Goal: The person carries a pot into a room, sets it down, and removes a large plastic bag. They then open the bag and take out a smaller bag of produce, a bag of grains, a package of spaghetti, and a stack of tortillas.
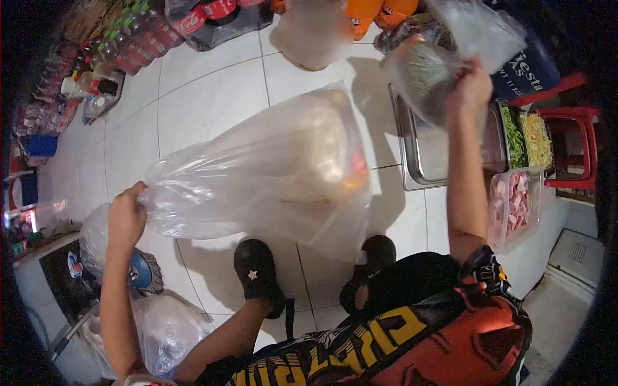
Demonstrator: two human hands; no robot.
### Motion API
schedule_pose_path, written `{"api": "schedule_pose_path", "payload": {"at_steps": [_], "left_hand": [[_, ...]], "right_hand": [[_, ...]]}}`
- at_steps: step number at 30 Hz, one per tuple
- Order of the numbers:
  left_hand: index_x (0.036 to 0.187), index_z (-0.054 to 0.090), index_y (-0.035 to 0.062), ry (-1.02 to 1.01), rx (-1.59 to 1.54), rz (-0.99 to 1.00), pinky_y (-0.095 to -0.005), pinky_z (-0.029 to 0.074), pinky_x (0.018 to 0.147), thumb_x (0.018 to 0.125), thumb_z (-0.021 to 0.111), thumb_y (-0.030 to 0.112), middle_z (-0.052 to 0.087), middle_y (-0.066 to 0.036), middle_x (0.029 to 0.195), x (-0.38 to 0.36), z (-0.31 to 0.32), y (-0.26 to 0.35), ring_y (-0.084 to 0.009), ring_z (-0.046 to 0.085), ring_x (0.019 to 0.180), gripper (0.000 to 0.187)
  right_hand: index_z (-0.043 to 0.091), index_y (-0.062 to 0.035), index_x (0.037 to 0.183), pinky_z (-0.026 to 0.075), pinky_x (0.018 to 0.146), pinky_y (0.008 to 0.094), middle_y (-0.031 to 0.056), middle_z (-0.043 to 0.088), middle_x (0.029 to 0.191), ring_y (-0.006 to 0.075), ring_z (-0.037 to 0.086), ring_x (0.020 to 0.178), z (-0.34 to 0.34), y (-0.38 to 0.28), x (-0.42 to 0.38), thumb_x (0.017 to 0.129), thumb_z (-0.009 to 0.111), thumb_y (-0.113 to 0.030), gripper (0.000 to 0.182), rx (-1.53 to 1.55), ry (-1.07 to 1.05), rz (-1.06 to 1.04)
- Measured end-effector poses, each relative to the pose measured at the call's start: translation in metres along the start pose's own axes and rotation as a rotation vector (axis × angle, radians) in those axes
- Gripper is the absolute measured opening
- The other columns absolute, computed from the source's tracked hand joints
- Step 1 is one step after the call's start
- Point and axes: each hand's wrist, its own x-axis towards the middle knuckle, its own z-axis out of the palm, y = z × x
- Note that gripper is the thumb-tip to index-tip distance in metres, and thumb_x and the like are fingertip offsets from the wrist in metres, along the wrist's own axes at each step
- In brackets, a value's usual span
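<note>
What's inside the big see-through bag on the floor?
Inside the big clear bag, held by the left hand, pale tan lumps and something reddish-orange show through. The cloudy, crinkled plastic blurs them, so what they are cannot be told.

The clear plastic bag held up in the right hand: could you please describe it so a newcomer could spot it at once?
Start at the shiny metal tray on the white tiled floor. Directly above its far end, the right hand grips a small clear plastic bag filled with something greenish. Unlike the large, nearly flat clear plastic bag pinched by the left hand, it is small, rounded and raised in the air.
</note>
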Motion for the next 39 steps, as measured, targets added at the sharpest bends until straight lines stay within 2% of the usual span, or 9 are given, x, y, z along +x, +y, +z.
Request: {"api": "schedule_pose_path", "payload": {"at_steps": [6, 10, 14, 20, 24, 27, 31, 35, 39], "left_hand": [[0.097, 0.048, 0.0094, -0.228, 0.194, -0.158, -0.0403, 0.042, 0.067, 0.061, 0.048, -0.003, 0.052, -0.017, 0.089, -0.007, 0.008, -0.015, -0.0342, 0.051, 0.079, 0.038], [0.111, 0.043, 0.0164, -0.498, 0.177, -0.109, -0.0389, 0.04, 0.076, 0.053, 0.067, 0.01, 0.041, -0.011, 0.105, -0.011, -0.021, 0.018, -0.0309, 0.043, 0.095, 0.062], [0.115, 0.041, 0.0168, -0.409, 0.12, 0.03, -0.0402, 0.033, 0.086, 0.052, 0.069, 0.012, 0.036, -0.012, 0.111, -0.002, -0.028, 0.064, -0.0297, 0.036, 0.103, 0.069], [0.113, 0.043, 0.0173, -0.329, 0.047, 0.217, -0.0401, 0.029, 0.088, 0.054, 0.068, 0.017, 0.034, -0.012, 0.115, 0.028, -0.004, 0.092, -0.0297, 0.033, 0.106, 0.064], [0.116, 0.04, 0.02, -0.203, 0.012, 0.345, -0.0417, 0.028, 0.089, 0.052, 0.069, 0.018, 0.032, -0.012, 0.119, 0.046, 0.017, 0.109, -0.0311, 0.03, 0.11, 0.07], [0.118, 0.036, 0.0228, -0.173, 0.078, 0.41, -0.0429, 0.029, 0.089, 0.05, 0.07, 0.018, 0.03, -0.011, 0.121, 0.058, 0.052, 0.108, -0.0319, 0.028, 0.113, 0.076], [0.12, 0.032, 0.0251, -0.223, 0.267, 0.31, -0.0446, 0.03, 0.088, 0.053, 0.07, 0.017, 0.028, -0.008, 0.122, 0.07, 0.11, 0.089, -0.0322, 0.028, 0.112, 0.077], [0.109, 0.045, 0.0173, -0.282, 0.171, 0.193, -0.0392, 0.038, 0.079, 0.064, 0.061, 0.011, 0.046, -0.011, 0.106, 0.093, 0.126, 0.084, -0.0315, 0.045, 0.096, 0.049], [0.094, 0.054, 0.0081, -0.079, -0.187, 0.067, -0.0374, 0.041, 0.071, 0.076, 0.045, 0.02, 0.056, -0.015, 0.085, 0.118, 0.113, 0.092, -0.0331, 0.052, 0.079, 0.023]], "right_hand": [[0.047, -0.0001, 0.059, 0.036, 0.039, 0.0284, 0.0067, 0.044, 0.049, 0.0154, 0.044, 0.041, 0.066, 0.08, 0.005, 0.076, 0.046, -0.017, 0.024, 0.234, 0.128, 0.152], [0.052, 0.0108, 0.061, 0.039, 0.049, 0.0388, 0.0218, 0.054, 0.059, 0.0251, 0.053, 0.05, 0.072, 0.158, 0.016, 0.075, 0.045, -0.019, 0.033, -0.183, 0.189, 0.107], [0.055, 0.003, 0.066, 0.04, 0.041, 0.0269, 0.0062, 0.051, 0.056, 0.0154, 0.046, 0.043, 0.082, 0.194, 0.03, 0.078, 0.043, -0.015, 0.025, 0.005, -0.09, 0.242], [0.049, 0.0009, 0.098, 0.042, 0.063, 0.0269, 0.0119, 0.054, 0.09, 0.0181, 0.052, 0.077, 0.065, 0.202, 0.024, 0.074, 0.053, -0.019, 0.031, -0.543, -0.393, 0.062], [0.019, -0.0089, 0.126, 0.027, 0.09, 0.0366, 0.0262, 0.032, 0.119, 0.0362, 0.036, 0.107, 0.033, 0.181, -0.027, 0.061, 0.065, -0.03, 0.082, -0.736, -0.412, -0.159], [0.004, -0.0231, 0.129, 0.017, 0.093, 0.0491, 0.0331, -0.015, 0.124, 0.0487, 0.002, 0.116, 0.011, 0.189, -0.042, 0.055, 0.069, -0.036, 0.099, -1.131, -0.758, 0.075], [0.008, -0.0242, 0.129, 0.011, 0.094, 0.0505, 0.0418, -0.013, 0.118, 0.0508, -0.006, 0.115, 0.03, 0.191, -0.048, 0.054, 0.069, -0.036, 0.098, -1.08, -0.733, 0.042], [0.025, -0.0176, 0.126, 0.016, 0.096, 0.0368, 0.0402, 0.012, 0.118, 0.0446, 0.016, 0.115, 0.031, 0.218, -0.008, 0.052, 0.068, -0.041, 0.088, -1.118, -0.722, -0.305], [0.028, -0.0116, 0.124, 0.017, 0.096, 0.0412, 0.035, 0.007, 0.124, 0.0406, 0.013, 0.118, 0.033, 0.215, -0.007, 0.056, 0.066, -0.034, 0.081, -0.865, -0.696, -0.122]]}}
